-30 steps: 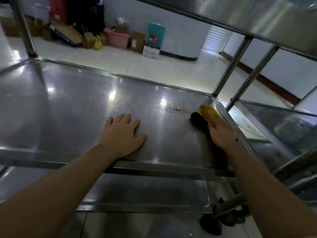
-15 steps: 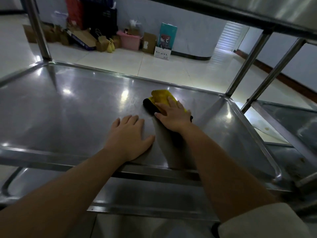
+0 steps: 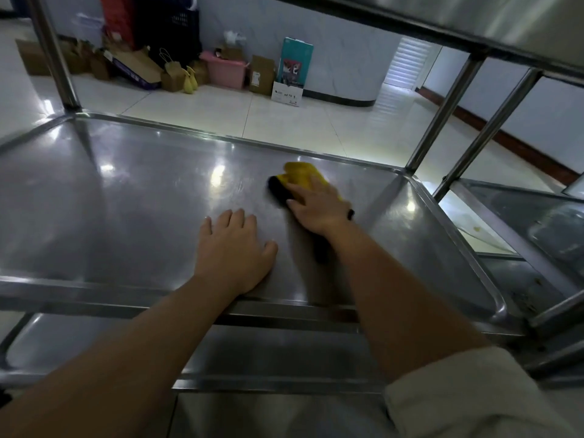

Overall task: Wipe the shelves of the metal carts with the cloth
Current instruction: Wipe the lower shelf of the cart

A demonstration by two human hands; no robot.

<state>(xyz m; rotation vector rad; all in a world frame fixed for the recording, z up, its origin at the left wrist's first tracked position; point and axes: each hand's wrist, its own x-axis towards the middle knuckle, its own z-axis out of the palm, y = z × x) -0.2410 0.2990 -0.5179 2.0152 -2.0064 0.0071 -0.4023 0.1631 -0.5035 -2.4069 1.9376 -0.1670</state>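
Observation:
The middle shelf of a stainless steel cart fills the view, shiny and rimmed. A yellow cloth with a dark edge lies on it right of centre. My right hand presses flat on the cloth, fingers straight over it. Beside it, my left hand rests palm down on the bare shelf near the front rim, fingers spread.
A lower shelf shows under the front rim, and an upper shelf hangs overhead. Upright posts stand at the far corners. A second metal cart is on the right. Boxes and a pink bin line the far wall.
My right hand has swept the cloth from the shelf's right edge leftward to near the middle, staying about there over the last half second. The left hand has stayed put.

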